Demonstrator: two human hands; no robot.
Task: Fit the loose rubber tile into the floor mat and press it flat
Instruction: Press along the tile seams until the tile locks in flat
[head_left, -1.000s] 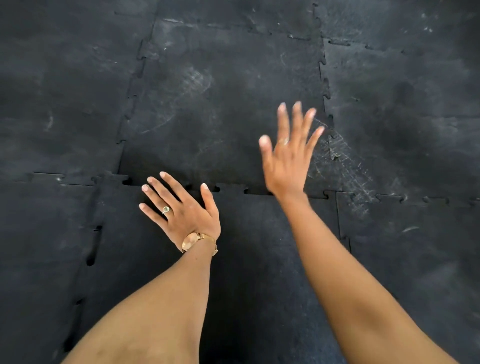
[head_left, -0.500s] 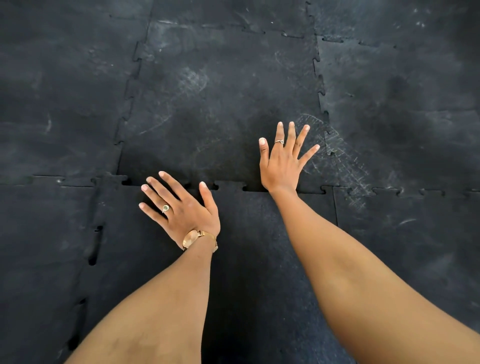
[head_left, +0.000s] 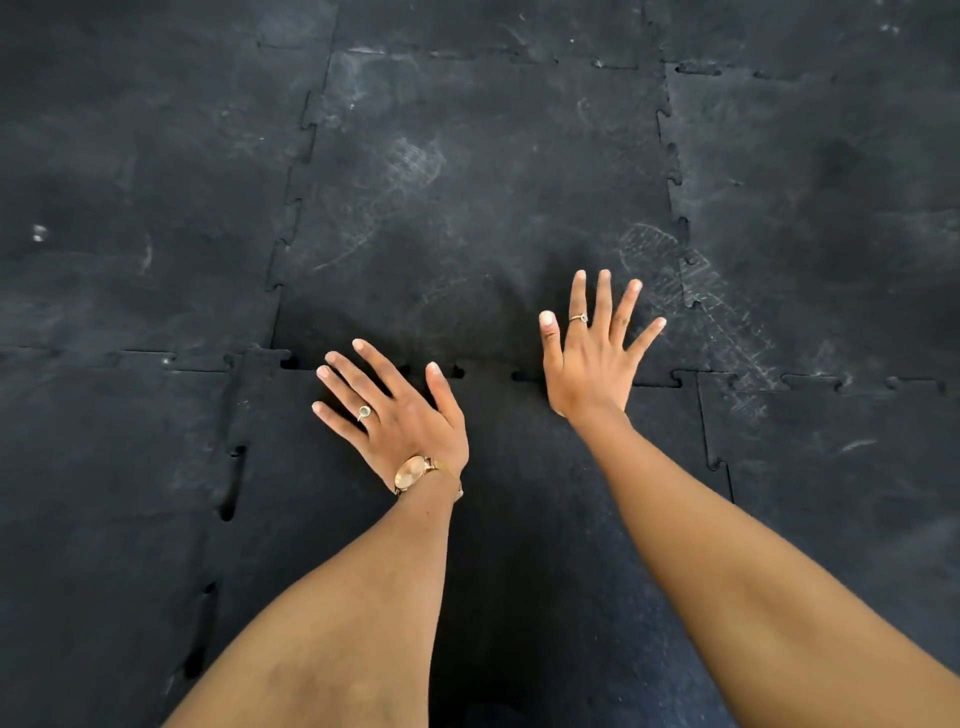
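The loose black rubber tile lies nearest me, its jigsaw edges meeting the surrounding floor mat. Small dark gaps show along its far seam and its left seam. My left hand lies flat on the tile just short of the far seam, fingers spread, holding nothing. My right hand is flat and spread too. Its heel sits on the far seam and its fingers rest on the tile beyond.
Black interlocking tiles cover the whole floor in view, scuffed with pale shoe prints. The right seam of the near tile looks closed. A gold watch sits on my left wrist.
My right hand was raised above the mat a second ago, then came down onto the far seam and stays there with fingers spread. My left hand has kept its place.
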